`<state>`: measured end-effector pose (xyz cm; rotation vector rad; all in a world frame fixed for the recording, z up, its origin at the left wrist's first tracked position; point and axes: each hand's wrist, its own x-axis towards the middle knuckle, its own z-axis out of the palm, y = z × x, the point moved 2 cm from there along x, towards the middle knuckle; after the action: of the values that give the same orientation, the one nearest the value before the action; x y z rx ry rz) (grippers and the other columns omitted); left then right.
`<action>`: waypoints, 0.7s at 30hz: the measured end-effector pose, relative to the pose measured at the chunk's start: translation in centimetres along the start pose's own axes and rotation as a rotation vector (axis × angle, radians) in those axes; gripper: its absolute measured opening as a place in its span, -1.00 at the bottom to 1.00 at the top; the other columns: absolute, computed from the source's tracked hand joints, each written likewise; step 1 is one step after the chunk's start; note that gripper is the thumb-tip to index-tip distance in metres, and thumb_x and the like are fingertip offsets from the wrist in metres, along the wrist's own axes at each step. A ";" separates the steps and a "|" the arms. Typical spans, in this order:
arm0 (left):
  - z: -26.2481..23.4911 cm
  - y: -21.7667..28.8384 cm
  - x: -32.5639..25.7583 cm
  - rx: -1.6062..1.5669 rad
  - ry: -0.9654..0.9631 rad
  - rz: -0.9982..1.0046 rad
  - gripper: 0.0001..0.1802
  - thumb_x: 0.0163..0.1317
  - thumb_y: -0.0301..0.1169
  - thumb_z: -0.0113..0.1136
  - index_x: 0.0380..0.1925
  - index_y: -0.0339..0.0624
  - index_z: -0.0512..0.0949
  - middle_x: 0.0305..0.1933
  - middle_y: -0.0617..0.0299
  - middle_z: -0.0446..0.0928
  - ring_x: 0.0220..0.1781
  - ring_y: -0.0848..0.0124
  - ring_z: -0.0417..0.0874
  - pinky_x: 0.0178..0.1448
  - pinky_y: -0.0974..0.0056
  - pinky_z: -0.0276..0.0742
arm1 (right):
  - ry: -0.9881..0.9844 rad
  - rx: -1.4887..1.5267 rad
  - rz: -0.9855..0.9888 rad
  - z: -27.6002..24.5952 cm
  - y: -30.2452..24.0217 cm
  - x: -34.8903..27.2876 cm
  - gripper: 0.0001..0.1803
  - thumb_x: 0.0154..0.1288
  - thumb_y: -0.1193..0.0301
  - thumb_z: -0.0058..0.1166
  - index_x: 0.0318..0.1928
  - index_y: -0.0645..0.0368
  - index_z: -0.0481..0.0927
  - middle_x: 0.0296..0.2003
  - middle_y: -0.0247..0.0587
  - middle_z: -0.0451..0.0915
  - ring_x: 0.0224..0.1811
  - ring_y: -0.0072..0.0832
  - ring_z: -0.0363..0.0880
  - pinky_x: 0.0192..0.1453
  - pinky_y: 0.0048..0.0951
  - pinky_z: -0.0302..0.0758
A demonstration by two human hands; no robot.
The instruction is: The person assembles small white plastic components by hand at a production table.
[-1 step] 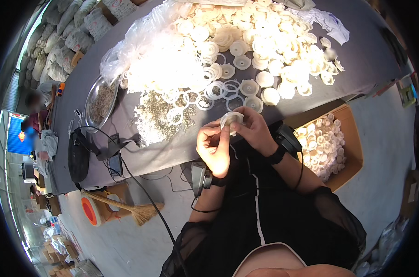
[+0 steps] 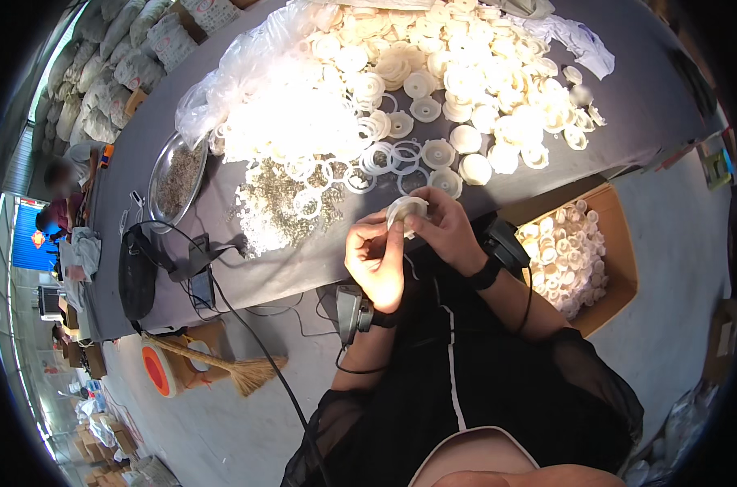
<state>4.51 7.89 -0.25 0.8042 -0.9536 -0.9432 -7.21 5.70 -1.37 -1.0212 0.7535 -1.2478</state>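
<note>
Both my hands hold one round white plastic part (image 2: 407, 209) just off the table's near edge. Fingers and thumb of my left hand (image 2: 377, 258) grip its left side, while my right hand (image 2: 451, 231) pinches it from the right. Just beyond lie loose white rings (image 2: 377, 158) and cup-shaped white discs (image 2: 439, 154). Left of the rings, many small shiny pieces (image 2: 275, 207) are scattered on the cloth. A large heap of white discs (image 2: 498, 73) spreads over the far part of the table, partly washed out by glare.
A cardboard box (image 2: 624, 268) of white assembled parts stands at my right. On the table's left are an oval metal tray (image 2: 176, 183) of tiny pieces, a clear plastic bag (image 2: 247, 73) and a black pouch (image 2: 137, 280). A cable (image 2: 263, 349) hangs past a straw broom (image 2: 255, 375). People (image 2: 60, 211) are far left.
</note>
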 end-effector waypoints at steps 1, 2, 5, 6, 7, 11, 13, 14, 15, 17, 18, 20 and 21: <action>0.2 0.4 -0.1 0.030 -0.006 0.032 -0.82 0.08 -0.71 0.12 -0.42 -0.22 0.37 -0.21 0.10 0.53 -0.29 0.56 0.49 -0.14 0.47 0.41 | 0.042 0.008 -0.058 0.3 -0.1 -0.3 -0.72 0.13 0.53 0.11 -0.13 0.25 0.40 -0.26 -0.31 0.50 -0.18 -0.62 0.46 -0.14 -0.59 0.43; 0.4 0.8 -0.4 -0.023 -0.034 0.053 -0.82 0.09 -0.71 0.11 -0.38 -0.23 0.36 -0.19 0.08 0.52 -0.26 0.53 0.51 -0.11 0.44 0.42 | 0.085 0.015 -0.116 0.4 -0.2 -0.5 -0.73 0.11 0.56 0.10 -0.15 0.24 0.41 -0.27 -0.26 0.50 -0.18 -0.55 0.49 -0.13 -0.56 0.43; 0.4 1.9 -0.8 0.066 -0.056 0.195 -0.83 0.11 -0.71 0.05 -0.33 -0.29 0.34 -0.06 -0.05 0.45 -0.13 0.35 0.54 0.03 0.32 0.44 | 0.042 -0.571 -0.682 0.4 -2.8 -0.8 -0.70 -0.01 0.64 0.10 -0.20 0.20 0.44 -0.29 -0.18 0.50 -0.19 -0.35 0.52 -0.11 -0.45 0.45; -0.1 2.2 -0.9 0.225 -0.117 0.330 -0.85 0.12 -0.70 0.03 -0.33 -0.30 0.34 -0.04 -0.07 0.41 -0.10 0.29 0.53 0.06 0.28 0.43 | 0.007 -0.674 -0.839 0.6 -3.8 -1.0 -0.64 -0.15 0.65 0.15 -0.23 0.17 0.46 -0.28 -0.16 0.49 -0.18 -0.23 0.51 -0.06 -0.32 0.48; -0.5 2.5 -1.0 0.266 -0.167 0.385 -0.85 0.12 -0.69 0.04 -0.33 -0.30 0.35 -0.08 -0.05 0.42 -0.07 0.25 0.54 0.06 0.25 0.44 | 0.011 -0.679 -0.837 0.5 -4.4 -0.9 -0.64 -0.15 0.65 0.15 -0.23 0.17 0.46 -0.28 -0.16 0.49 -0.18 -0.23 0.51 -0.06 -0.32 0.48; -0.8 2.8 -1.3 0.362 -0.222 0.547 -0.84 0.10 -0.65 0.10 -0.33 -0.31 0.35 -0.10 -0.05 0.42 -0.06 0.22 0.54 0.05 0.21 0.47 | -0.083 -0.849 -1.145 0.6 -5.3 -1.4 -0.62 -0.19 0.60 0.18 -0.24 0.15 0.46 -0.26 -0.24 0.50 -0.17 -0.29 0.51 -0.01 -0.18 0.52; -0.7 2.8 -1.4 0.398 -0.225 0.606 -0.83 0.09 -0.64 0.11 -0.32 -0.31 0.35 -0.11 -0.05 0.42 -0.07 0.22 0.54 0.05 0.20 0.48 | -0.083 -0.875 -1.181 0.6 -5.2 -1.5 -0.62 -0.20 0.58 0.19 -0.24 0.15 0.46 -0.26 -0.24 0.49 -0.17 -0.29 0.51 0.00 -0.15 0.52; -0.7 2.8 -1.4 0.423 -0.234 0.618 -0.82 0.09 -0.64 0.12 -0.33 -0.31 0.35 -0.12 -0.05 0.42 -0.07 0.22 0.54 0.05 0.21 0.48 | -0.082 -0.875 -1.179 0.5 -5.2 -1.6 -0.63 -0.19 0.58 0.18 -0.25 0.15 0.46 -0.25 -0.24 0.49 -0.16 -0.29 0.51 0.01 -0.15 0.52; -0.7 2.9 -1.4 0.451 -0.242 0.631 -0.82 0.08 -0.65 0.13 -0.33 -0.30 0.36 -0.12 -0.05 0.42 -0.07 0.23 0.54 0.05 0.21 0.47 | -0.081 -0.874 -1.178 0.5 -5.1 -1.6 -0.64 -0.17 0.59 0.17 -0.25 0.16 0.46 -0.25 -0.23 0.49 -0.15 -0.29 0.50 0.01 -0.14 0.52; -0.8 3.2 -1.7 0.448 -0.237 0.588 -0.81 0.07 -0.66 0.13 -0.33 -0.30 0.36 -0.12 -0.04 0.42 -0.07 0.23 0.54 0.06 0.22 0.46 | -0.080 -0.855 -1.162 0.5 -4.9 -1.5 -0.64 -0.16 0.58 0.17 -0.24 0.16 0.46 -0.25 -0.22 0.49 -0.15 -0.27 0.50 0.00 -0.17 0.52; -0.8 3.3 -1.8 0.449 -0.226 0.547 -0.81 0.05 -0.67 0.13 -0.33 -0.30 0.37 -0.12 -0.03 0.42 -0.06 0.24 0.53 0.06 0.23 0.45 | -0.084 -0.832 -1.146 0.6 -4.7 -1.5 -0.64 -0.15 0.58 0.17 -0.23 0.16 0.45 -0.24 -0.21 0.49 -0.15 -0.25 0.50 -0.02 -0.19 0.52; -0.9 3.4 -1.8 0.421 -0.210 0.424 -0.79 0.05 -0.69 0.12 -0.31 -0.30 0.38 -0.11 -0.03 0.42 -0.05 0.24 0.52 0.07 0.24 0.43 | -0.090 -0.760 -1.007 0.5 -4.3 -1.4 -0.66 -0.09 0.58 0.16 -0.22 0.18 0.44 -0.25 -0.20 0.49 -0.15 -0.28 0.50 -0.04 -0.24 0.51; -1.2 3.4 -1.7 0.390 -0.196 0.303 -0.78 0.04 -0.71 0.12 -0.29 -0.29 0.39 -0.10 -0.04 0.42 -0.04 0.25 0.51 0.09 0.25 0.41 | -0.094 -0.690 -0.869 0.7 -3.8 -1.2 -0.68 -0.04 0.58 0.15 -0.20 0.20 0.43 -0.25 -0.19 0.49 -0.16 -0.32 0.50 -0.06 -0.29 0.51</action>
<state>6.15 10.87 1.81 0.8697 -1.4148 -0.5847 -8.31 6.96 2.33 -2.1057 0.6947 -1.6816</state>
